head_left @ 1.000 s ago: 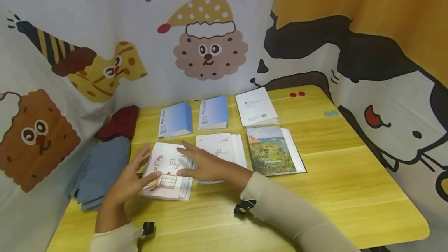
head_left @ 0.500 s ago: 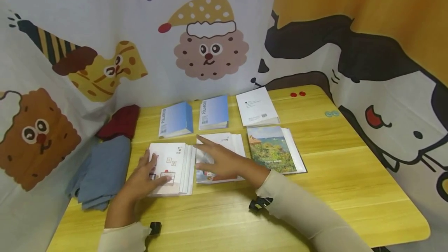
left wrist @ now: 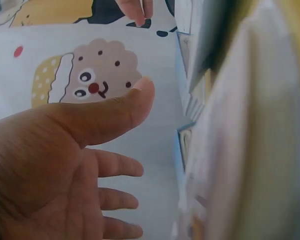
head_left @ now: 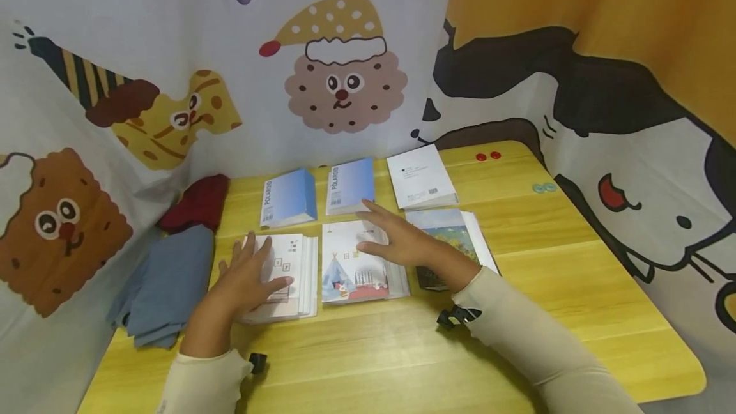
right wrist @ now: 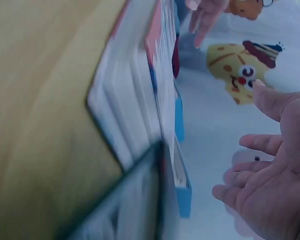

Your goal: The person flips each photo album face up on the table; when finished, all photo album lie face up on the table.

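Note:
My left hand (head_left: pixel 241 286) hovers over the front-left photo album (head_left: pixel 293 254), whose white cover has small drawn pictures. In the left wrist view that hand (left wrist: pixel 55 165) has its fingers extended and apart from the covers at the right. My right hand (head_left: pixel 405 238) is over the right side of the middle album (head_left: pixel 345 273), which shows a blue tent drawing. Its fingers are spread and hold nothing; in the right wrist view the hand (right wrist: pixel 279 170) is apart from the albums (right wrist: pixel 135 100). Under my right wrist lies an album with a painted garden cover (head_left: pixel 445 219), partly hidden.
Behind stand two blue Polaroid albums (head_left: pixel 287 197) and a white album (head_left: pixel 422 174). Folded blue-grey cloth (head_left: pixel 169 286) and a dark red cloth (head_left: pixel 195 203) lie at the left. Red buttons (head_left: pixel 489 156) and teal buttons (head_left: pixel 544 188) sit near the table's (head_left: pixel 575 312) right edge.
The front-left album has been straightened and now lies square. My left hand has lifted off it. My right hand has moved right, from that album to above the middle one.

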Action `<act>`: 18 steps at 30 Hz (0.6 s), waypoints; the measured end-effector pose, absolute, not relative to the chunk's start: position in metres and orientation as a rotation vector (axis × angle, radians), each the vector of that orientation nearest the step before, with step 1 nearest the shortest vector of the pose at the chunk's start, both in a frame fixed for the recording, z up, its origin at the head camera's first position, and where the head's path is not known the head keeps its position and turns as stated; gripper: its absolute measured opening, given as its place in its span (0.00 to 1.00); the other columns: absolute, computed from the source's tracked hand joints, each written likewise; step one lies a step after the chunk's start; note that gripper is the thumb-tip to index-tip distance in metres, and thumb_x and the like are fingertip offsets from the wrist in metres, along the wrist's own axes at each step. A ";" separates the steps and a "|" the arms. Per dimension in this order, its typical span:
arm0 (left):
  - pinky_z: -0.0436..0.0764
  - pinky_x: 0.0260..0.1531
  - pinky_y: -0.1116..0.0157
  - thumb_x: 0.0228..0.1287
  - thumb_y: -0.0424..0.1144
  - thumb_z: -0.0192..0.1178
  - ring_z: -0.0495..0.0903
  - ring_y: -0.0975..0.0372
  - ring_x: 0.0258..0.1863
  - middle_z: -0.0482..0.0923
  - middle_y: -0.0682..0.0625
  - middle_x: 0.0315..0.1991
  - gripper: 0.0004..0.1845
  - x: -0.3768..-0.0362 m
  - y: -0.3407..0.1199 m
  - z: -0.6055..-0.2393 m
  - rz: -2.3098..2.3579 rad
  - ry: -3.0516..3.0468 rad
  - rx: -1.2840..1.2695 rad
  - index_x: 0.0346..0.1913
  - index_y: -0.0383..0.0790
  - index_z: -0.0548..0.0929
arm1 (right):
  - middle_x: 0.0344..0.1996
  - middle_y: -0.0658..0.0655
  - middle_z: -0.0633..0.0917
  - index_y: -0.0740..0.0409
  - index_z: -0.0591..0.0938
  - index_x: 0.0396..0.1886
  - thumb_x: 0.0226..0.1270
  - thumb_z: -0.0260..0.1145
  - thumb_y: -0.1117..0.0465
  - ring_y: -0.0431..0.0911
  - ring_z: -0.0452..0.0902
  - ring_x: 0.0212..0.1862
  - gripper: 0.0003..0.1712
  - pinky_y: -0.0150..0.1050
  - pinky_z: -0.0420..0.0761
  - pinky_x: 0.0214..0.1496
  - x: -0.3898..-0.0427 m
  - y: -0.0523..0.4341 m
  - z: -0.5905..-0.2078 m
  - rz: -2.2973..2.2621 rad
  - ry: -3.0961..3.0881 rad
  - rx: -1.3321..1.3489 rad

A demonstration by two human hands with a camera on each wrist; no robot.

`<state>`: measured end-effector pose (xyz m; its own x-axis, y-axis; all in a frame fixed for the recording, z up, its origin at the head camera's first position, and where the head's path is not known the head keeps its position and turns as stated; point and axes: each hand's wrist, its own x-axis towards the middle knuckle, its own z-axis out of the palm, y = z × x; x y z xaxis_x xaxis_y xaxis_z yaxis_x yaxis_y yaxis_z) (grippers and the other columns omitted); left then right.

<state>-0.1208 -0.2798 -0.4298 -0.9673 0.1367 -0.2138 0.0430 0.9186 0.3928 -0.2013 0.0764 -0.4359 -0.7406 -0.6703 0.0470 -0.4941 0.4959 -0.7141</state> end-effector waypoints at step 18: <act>0.50 0.82 0.26 0.76 0.57 0.67 0.39 0.26 0.87 0.33 0.24 0.88 0.55 -0.238 -0.247 -0.376 0.358 2.751 0.198 0.88 0.32 0.49 | 0.91 0.61 0.48 0.56 0.59 0.90 0.84 0.66 0.46 0.62 0.43 0.91 0.46 0.66 0.53 0.90 -0.250 0.079 -0.411 -0.969 2.530 -0.912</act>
<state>-0.2379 -0.2474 -0.3762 -0.9260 0.1815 -0.3310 0.0907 0.9581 0.2717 -0.2503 0.0789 -0.4113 -0.7607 -0.6481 -0.0352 -0.4586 0.5750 -0.6775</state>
